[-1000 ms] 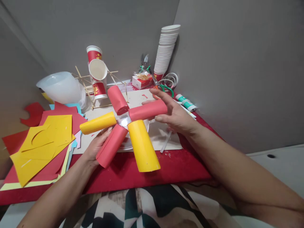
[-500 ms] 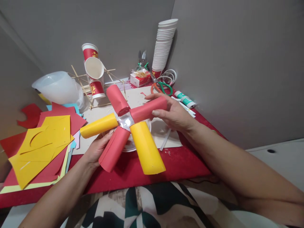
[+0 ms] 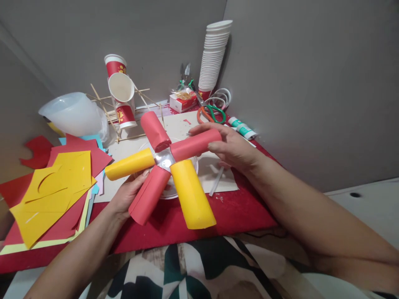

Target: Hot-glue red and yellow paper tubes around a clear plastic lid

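I hold a paper pinwheel above the table: red and yellow paper tubes fan out from a shiny taped hub. My left hand grips it from below, its fingers hidden under the lower red tube and its thumb against the hub. My right hand is closed on the outer end of the right-hand red tube, thumb on the near side and fingers over the top. A long yellow tube points towards me. Another yellow tube points left.
Sheets of yellow and red paper lie on the left of the red table mat. At the back stand a stack of white cups, red paper cups on sticks, scissors, a glue tube and a plastic jug.
My right hand went from open beside the right red tube to closed on its end. The pinwheel has shifted only slightly; the left hand keeps its hold.
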Demonstrator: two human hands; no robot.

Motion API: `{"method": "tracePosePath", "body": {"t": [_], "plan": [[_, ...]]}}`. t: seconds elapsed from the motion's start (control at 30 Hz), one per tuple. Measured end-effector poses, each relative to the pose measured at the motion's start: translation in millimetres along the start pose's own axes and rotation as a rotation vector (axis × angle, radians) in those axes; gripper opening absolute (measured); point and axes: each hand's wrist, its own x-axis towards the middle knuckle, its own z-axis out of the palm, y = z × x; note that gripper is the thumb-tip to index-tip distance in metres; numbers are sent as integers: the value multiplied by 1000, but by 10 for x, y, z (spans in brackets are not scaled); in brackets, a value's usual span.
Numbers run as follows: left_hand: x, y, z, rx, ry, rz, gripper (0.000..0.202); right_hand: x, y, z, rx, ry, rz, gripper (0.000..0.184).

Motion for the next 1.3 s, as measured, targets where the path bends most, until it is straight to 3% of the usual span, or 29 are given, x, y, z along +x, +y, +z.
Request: {"method": "tracePosePath", "body": {"t": [0.07,0.23,0.43,0.6,0.9,1.13,1.3], "plan": [[7,9,-13,-8,-1,-13,50,5,-36,-33,100,24,6,57],[14,20,-44,26,-40,-105,59,98,54,-103,222,168,99,45],[3,-1,-18,86,-100,-154,59,57,215,62,290,-73,333,58],[-9,-40,4,94,-120,-163,40,-28,138,188,374,-228,381,46],[36,-49,23,206,-132,-185,45,10,197,173,486,-255,421,43],[81,-79,4,249,-177,-115,50,-21,136,206,560,-305,432,34],[78,-55,45,261,-170,-131,53,2,194,194,538,-274,434,37]]}}
